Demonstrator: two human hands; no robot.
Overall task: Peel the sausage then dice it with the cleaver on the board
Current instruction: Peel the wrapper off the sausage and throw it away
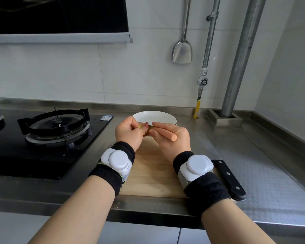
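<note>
**peeling stage: sausage held in both hands above the board**

nearest the viewer, two forearms in black knitted wristbands (206, 184), each carrying a white pod, reach over the pale wooden chopping board (153, 175). the board lies on the stainless steel worktop (257, 155). the black riveted-handle cleaver (229, 180) lies at the board's right edge, its blade hidden behind the right wrist.

above the board's far end, the right hand (181, 136) grasps the pink cylindrical sausage (174, 138). its fingers are curled round the shaft, and one rounded end pokes out toward the viewer. the left hand (128, 132) pinches the far tip, where a yellowish scrap of casing (140, 127) shows between thumb and fingers. whether any casing has come free along the shaft cannot be told.

just beyond the hands stands a shallow white ceramic bowl (155, 117). a black gas hob (56, 127) lies to the left, and a steel spatula (182, 51) hangs on the tiled wall.

risks, as judged:
- the casing tip is small, so the pinch may slip, or tear off only a scrap and leave film on the meat.
- a hard pull against a loose grasp could snap the sausage or drop it off the board.
- the unseen blade lies close to the right wrist, so a blind reach for the handle could meet the edge.
</note>
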